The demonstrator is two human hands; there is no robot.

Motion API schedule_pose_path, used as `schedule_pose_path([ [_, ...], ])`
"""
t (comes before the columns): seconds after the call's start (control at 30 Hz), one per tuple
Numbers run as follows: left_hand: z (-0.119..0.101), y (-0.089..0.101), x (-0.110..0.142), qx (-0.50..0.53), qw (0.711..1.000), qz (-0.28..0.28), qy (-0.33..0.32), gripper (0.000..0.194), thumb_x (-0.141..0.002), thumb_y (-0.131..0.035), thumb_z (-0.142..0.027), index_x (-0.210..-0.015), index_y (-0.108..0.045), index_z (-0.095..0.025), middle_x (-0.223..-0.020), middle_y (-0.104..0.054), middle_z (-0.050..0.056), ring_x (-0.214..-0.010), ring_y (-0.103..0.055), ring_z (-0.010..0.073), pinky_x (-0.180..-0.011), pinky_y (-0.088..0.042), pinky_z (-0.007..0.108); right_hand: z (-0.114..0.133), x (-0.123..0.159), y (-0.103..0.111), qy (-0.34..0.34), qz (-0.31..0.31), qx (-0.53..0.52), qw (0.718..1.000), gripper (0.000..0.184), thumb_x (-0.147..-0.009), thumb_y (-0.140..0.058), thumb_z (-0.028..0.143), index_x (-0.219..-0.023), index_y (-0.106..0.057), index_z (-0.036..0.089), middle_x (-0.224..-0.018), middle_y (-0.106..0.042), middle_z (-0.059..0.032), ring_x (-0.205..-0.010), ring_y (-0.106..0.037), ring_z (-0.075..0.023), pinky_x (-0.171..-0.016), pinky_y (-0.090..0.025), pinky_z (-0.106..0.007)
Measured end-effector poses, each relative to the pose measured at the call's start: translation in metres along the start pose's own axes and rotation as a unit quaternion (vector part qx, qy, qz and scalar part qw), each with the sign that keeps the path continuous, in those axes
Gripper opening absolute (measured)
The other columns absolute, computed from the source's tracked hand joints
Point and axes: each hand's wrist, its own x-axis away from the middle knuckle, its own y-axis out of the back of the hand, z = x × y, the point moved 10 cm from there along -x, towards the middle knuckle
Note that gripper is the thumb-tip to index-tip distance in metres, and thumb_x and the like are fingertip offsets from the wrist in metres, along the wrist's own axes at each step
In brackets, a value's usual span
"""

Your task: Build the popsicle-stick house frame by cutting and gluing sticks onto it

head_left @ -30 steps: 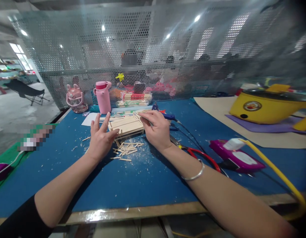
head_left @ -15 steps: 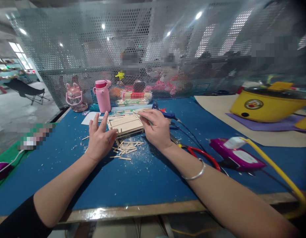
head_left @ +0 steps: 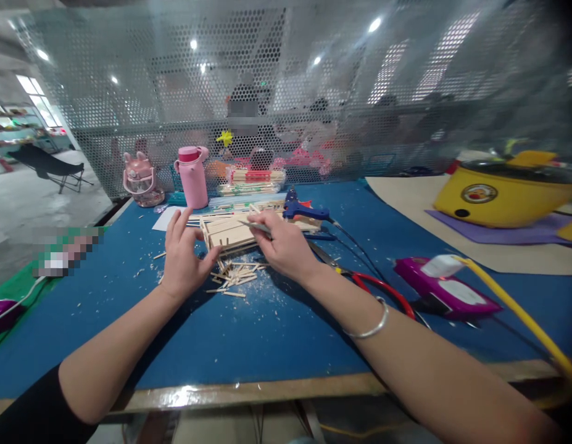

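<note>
A flat panel of glued wooden sticks lies on the blue table in front of me. My left hand rests at its left edge, fingers spread, thumb touching the near corner. My right hand sits at the panel's right side with fingers pinched on a thin stick laid across the panel. Short stick offcuts and sawdust lie just below the panel, between my hands.
A blue glue gun and red-handled cutters lie right of my right hand. A pink bottle, a pink cup and a packet of sticks stand behind. A purple device, yellow hose and yellow pot are right.
My right hand has slid left and nearer, now pinching a thin stick over the panel. My left hand shifted slightly nearer along the panel's left edge. The glue gun is now uncovered.
</note>
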Motion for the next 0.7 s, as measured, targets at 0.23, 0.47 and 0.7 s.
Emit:
schedule_pose_path([
  [0.23, 0.029, -0.043, 0.003, 0.119, 0.982, 0.14, 0.045, 0.041, -0.071, -0.063, -0.034, -0.108, -0.052, -0.019, -0.134, -0.041, 0.015, -0.125, -0.038, 0.0256, -0.103, -0.031, 0.047, 0.014, 0.001, -0.022, 0.06, 0.119, 0.138, 0.981, 0.012, -0.07, -0.043, 0.008, -0.071, -0.05, 0.018, -0.083, -0.061, -0.0082, -0.077, -0.051, -0.019, -0.065, -0.034, -0.03],
  [0.47, 0.027, -0.049, -0.005, 0.164, 0.968, 0.182, 0.048, 0.016, -0.074, -0.06, -0.033, -0.081, -0.06, -0.019, -0.134, -0.043, 0.012, -0.123, -0.041, 0.023, -0.102, -0.034, 0.045, 0.011, 0.003, -0.029, 0.033, 0.12, 0.097, 0.988, 0.008, -0.063, -0.049, 0.011, -0.064, -0.046, 0.019, -0.083, -0.058, -0.0072, -0.079, -0.05, -0.0196, -0.067, -0.033, -0.03],
  [0.7, 0.026, -0.047, -0.002, 0.171, 0.971, 0.14, 0.093, 0.011, -0.073, -0.062, -0.028, -0.076, -0.06, -0.018, -0.129, -0.048, 0.013, -0.121, -0.044, 0.0234, -0.098, -0.038, 0.044, 0.032, 0.005, -0.025, 0.12, 0.048, 0.07, 0.989, 0.021, -0.079, -0.043, 0.011, -0.09, -0.059, 0.017, -0.103, -0.066, -0.008, -0.089, -0.059, -0.0187, -0.078, -0.039, -0.032],
])
